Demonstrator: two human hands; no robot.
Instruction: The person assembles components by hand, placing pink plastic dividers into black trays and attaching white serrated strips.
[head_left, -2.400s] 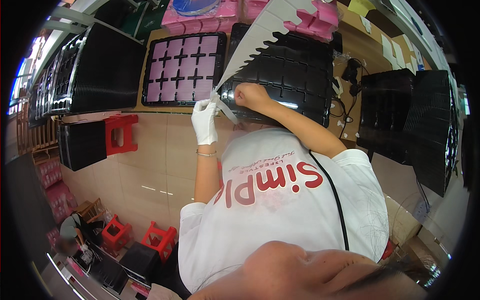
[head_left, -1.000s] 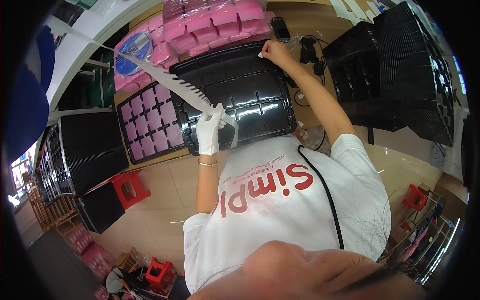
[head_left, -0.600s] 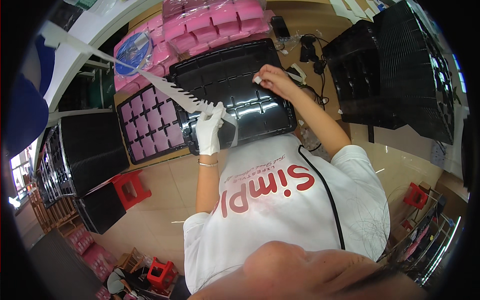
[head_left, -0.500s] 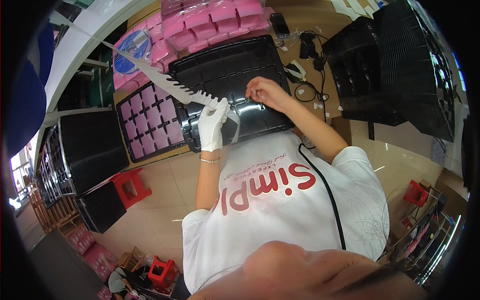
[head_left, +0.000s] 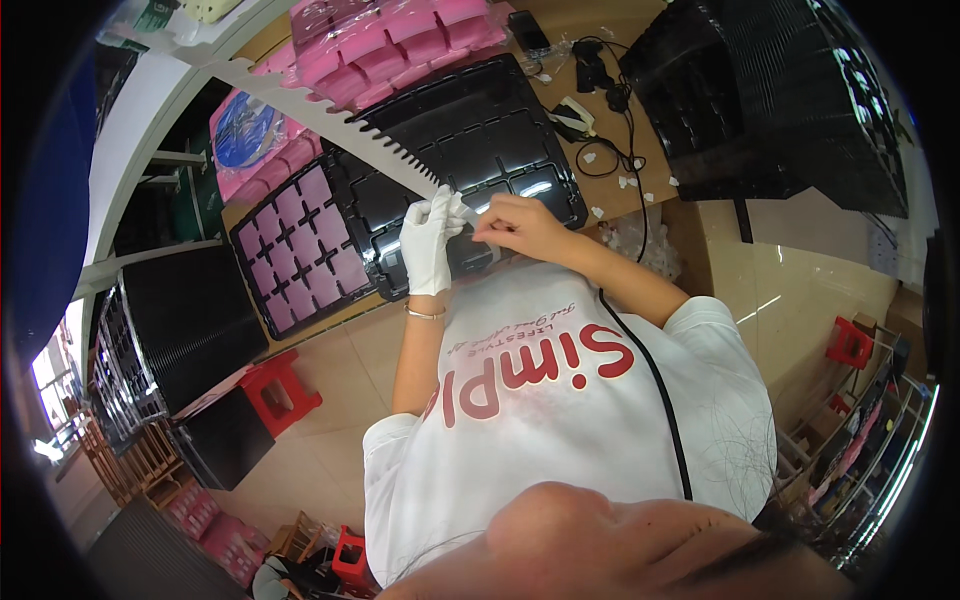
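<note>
A long white strip (head_left: 350,138) with a toothed edge slants from the upper left down to my hands. My left hand (head_left: 430,240), in a white glove, is closed on its lower end. Bare and close beside it, my right hand (head_left: 525,228) has its fingertips pinched together at the short tail of the strip. Whether those fingers grip the tail or a small piece is hidden. Both hands are above the near part of a glossy black compartment tray (head_left: 480,115). To its left lies another black tray (head_left: 260,300) with pink material showing in its compartments.
Pink packs in clear film (head_left: 400,45) and a coiled blue item (head_left: 245,130) are behind the trays. Tall stacks of black trays stand at right (head_left: 800,110) and left (head_left: 190,310). Cables (head_left: 640,150) and white scraps lie right; a red stool (head_left: 280,395) stands below left.
My right hand has come down and left to meet the left hand at the strip. The strip looks straighter now, and the view has shifted slightly.
</note>
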